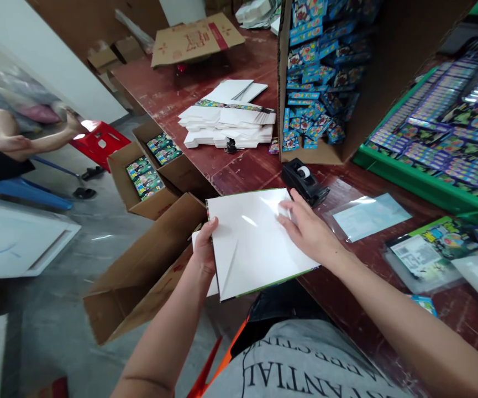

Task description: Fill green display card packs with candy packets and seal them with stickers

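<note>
The white card (259, 249), with green showing along its lower edge, is at the centre of the frame, overlapping the near edge of the dark red table (245, 176). The left hand (204, 246) pinches its left edge, thumb on top, the fingers hidden beneath. The right hand (306, 226) rests on its upper right part with fingers bent; I cannot tell whether it pinches anything. Just beyond that hand sits a black tape dispenser (305, 185), with a clear sleeve (371, 216) to its right. A pile of white cards (226, 124) lies at upper centre, beside a carton (392, 72) of blue packs (305, 105)
</note>
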Available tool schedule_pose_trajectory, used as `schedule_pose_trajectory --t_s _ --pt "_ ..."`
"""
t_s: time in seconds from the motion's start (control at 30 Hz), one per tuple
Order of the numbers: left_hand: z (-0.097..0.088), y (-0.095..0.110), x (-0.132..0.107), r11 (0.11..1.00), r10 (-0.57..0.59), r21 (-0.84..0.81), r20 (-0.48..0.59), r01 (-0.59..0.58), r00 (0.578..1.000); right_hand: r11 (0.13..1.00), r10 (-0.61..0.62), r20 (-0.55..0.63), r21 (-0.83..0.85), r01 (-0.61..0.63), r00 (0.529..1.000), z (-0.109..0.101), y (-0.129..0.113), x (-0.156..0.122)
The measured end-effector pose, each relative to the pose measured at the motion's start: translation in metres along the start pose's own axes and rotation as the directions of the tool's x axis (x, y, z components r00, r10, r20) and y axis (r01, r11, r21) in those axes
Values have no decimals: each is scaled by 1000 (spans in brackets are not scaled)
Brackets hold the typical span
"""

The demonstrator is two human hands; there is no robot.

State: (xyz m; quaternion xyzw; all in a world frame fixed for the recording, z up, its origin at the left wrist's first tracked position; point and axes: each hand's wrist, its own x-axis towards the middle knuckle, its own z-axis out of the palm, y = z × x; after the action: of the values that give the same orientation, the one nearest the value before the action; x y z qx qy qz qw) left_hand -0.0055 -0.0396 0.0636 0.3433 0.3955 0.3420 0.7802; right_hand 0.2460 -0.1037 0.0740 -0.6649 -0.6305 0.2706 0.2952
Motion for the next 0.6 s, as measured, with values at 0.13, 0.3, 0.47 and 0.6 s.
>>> schedule_pose_trajectory --t_s 0.13,0.3,0.47,0.6 --pt "13 7 -12 990 138 -10 -61 -139 989 968 -117 -133 207 143 984 -9 -16 -10" --pt "37 36 -24 960 261 125 -87 -249 961 971 -198 -110 113 211 974 -20 -37 -28" --pt "37 90 -58 383 861 530 92 -756 500 877 -225 -272 361 316 936 -46 -28 -23" --pt "15 97 -57 -70 544 662 652 -746 528 847 -125 -174 494 196 977 -57 -4 3"
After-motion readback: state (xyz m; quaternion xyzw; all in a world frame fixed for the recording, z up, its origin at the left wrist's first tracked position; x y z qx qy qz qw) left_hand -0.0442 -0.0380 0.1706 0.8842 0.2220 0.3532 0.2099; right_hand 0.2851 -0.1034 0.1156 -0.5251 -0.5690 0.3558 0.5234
